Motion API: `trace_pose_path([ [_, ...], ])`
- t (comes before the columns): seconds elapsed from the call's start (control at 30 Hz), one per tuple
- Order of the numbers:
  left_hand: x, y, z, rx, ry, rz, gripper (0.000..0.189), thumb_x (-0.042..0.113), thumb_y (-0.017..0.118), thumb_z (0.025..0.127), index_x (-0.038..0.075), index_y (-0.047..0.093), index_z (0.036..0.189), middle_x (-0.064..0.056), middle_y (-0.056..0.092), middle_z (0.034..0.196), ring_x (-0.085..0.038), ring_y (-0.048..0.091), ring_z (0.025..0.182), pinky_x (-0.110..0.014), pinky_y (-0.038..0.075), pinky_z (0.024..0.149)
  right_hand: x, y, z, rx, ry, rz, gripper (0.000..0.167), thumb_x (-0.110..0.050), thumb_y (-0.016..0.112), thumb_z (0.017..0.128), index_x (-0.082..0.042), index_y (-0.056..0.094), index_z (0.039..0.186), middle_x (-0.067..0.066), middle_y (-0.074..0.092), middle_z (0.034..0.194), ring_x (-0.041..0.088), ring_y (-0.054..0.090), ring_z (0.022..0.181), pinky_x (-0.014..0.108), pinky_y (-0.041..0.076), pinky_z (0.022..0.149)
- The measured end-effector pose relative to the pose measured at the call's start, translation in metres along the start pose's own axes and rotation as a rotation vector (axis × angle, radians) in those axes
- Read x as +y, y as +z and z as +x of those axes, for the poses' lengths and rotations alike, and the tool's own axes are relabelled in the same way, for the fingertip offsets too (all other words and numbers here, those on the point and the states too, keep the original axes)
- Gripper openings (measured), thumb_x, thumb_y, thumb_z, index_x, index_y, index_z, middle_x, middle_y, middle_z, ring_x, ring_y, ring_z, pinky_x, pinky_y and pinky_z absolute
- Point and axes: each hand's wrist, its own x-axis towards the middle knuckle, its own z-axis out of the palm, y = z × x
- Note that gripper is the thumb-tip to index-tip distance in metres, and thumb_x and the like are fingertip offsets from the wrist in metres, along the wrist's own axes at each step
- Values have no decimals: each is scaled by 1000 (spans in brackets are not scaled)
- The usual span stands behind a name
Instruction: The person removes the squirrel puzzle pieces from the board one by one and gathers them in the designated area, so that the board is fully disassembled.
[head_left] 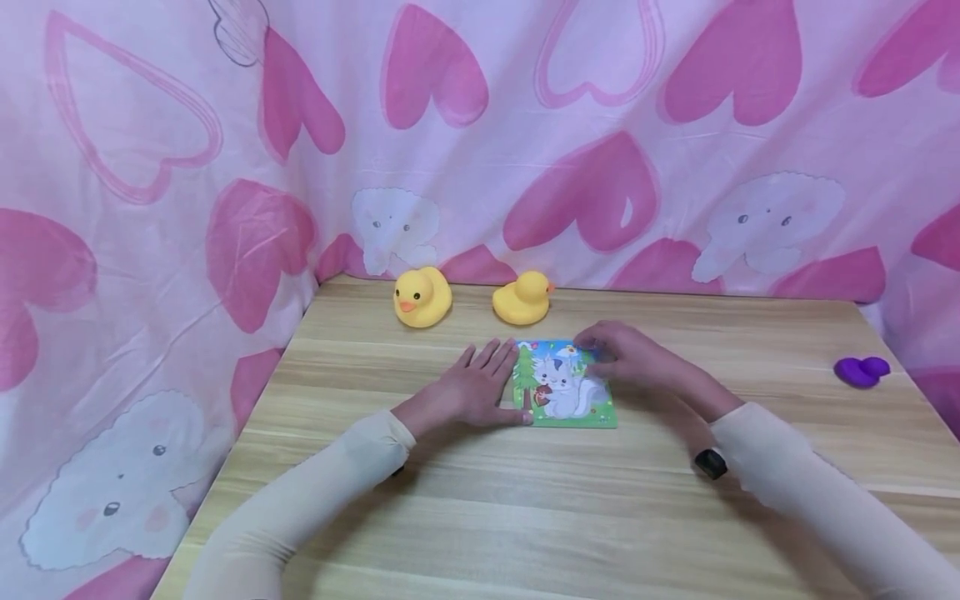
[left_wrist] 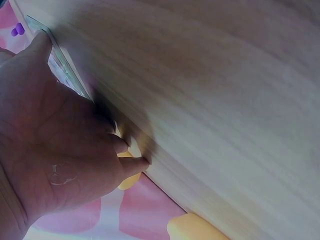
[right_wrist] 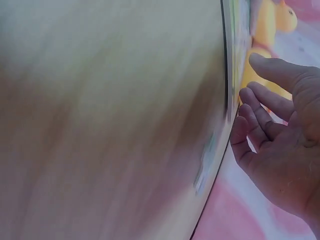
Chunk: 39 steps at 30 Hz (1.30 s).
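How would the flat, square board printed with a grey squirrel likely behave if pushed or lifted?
The square board is probably stiff: its edges look straight and it lies flat. It looks thin, so it is likely light for its size. Pushed, it would probably slide rather than roll or tip, being broad and low on the smooth-looking wood-grain table.

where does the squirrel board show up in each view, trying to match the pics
Head: the squirrel board lies just right of and below centre, with the left hand at its left side.
Left wrist: upper left, a thin slanting strip, partly hidden by that hand.
Right wrist: top, right of centre, a narrow near-upright strip seen almost edge-on.
Shared landmark: the yellow ducks, at least partly visible in all three.
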Motion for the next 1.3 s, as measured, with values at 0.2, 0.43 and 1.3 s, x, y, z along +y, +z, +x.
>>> trace_pose_path([
  [0.2, -1, 0, 0, 3, 4, 7, 118, 89, 43, 91, 16, -2, 172, -2, -8, 181, -29, -4, 169, -57, 5, 136, -20, 12, 10, -34, -22, -71, 51, -19, 83, 92, -14, 67, 141, 7, 64, 136, 27, 57, 126, 53, 54, 109],
  [0.43, -2, 0, 0, -7, 3, -3, 118, 89, 42, 92, 15, -3, 171, -2, -10, 181, -28, -5, 169, -55, 4, 137, -37, 18, 20, -37, 26, -165, 53, -17, 85, 90, -11, 67, 139, 11, 63, 137, 31, 58, 128, 53, 54, 110],
  [1.3, 0, -1, -2, 14, 19, 20, 116, 88, 41, 93, 13, -1, 171, -5, -6, 181, -30, -3, 169, -58, 7, 136, -42, 13, 37, -64, 90, -128, 51, -14, 90, 82, -7, 66, 126, 13, 65, 125, 32, 56, 120, 54, 48, 111],
])
